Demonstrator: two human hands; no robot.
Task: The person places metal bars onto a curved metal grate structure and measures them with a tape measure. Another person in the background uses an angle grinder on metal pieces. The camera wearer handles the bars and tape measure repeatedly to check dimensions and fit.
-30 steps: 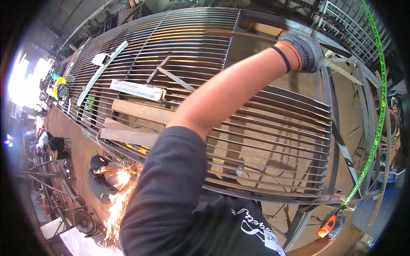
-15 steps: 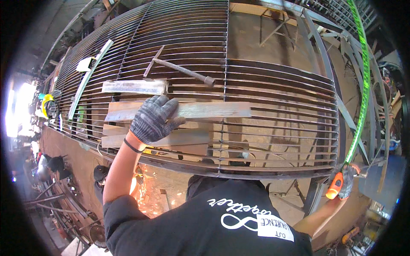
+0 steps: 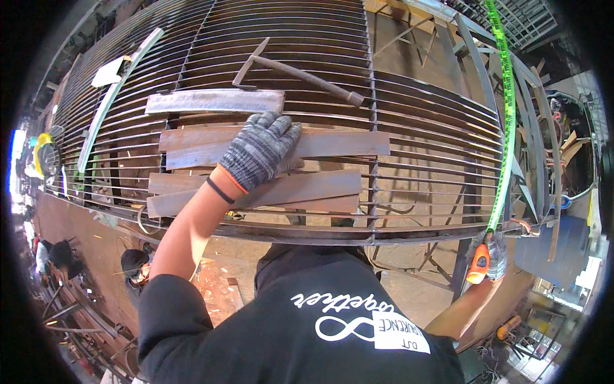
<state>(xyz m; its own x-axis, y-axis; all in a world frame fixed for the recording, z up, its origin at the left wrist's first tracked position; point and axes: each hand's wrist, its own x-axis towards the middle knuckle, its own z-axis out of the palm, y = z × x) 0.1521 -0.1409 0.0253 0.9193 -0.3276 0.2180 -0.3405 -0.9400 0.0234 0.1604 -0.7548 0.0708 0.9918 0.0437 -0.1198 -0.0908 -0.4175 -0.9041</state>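
Resting the gray-gloved left hand [image 3: 262,150] on brown-gray flat steel strips [image 3: 345,144], gripping an orange-cased tape measure [image 3: 478,264] in the gray-gloved right hand [image 3: 497,256]

Left: palm side is facing down over the strips, fingers are lying together, fairly straight, pointing up and right. Can't tell if it's grasping a strip or only touching; underside is hidden. Black wristband [image 3: 219,190] is sitting just below the glove's orange cuff.

Right: fingers are wrapping the case, just off the near right corner of the dark steel-bar grating [image 3: 435,128]. Bright green tape blade [image 3: 510,115] is running out of the case, along the grating's right end and out at the top edge.

Strips are lying crosswise on the near middle of the grating. Second group, overlapping gray-brown steel strips [image 3: 320,185], is lying just nearer the person, partly under the left forearm. Pale silver metal bar [image 3: 214,100] is lying just beyond the hand; T-shaped dark steel tool [image 3: 307,78] is lying past that, handle slanting down right. Long pale metal bar [image 3: 115,102] is lying at a slant farther left, small white block [image 3: 107,72] beside its upper part.

Floor, lower left: co-worker in a dark cap [image 3: 134,264] is staying low near orange sparks [image 3: 208,281].
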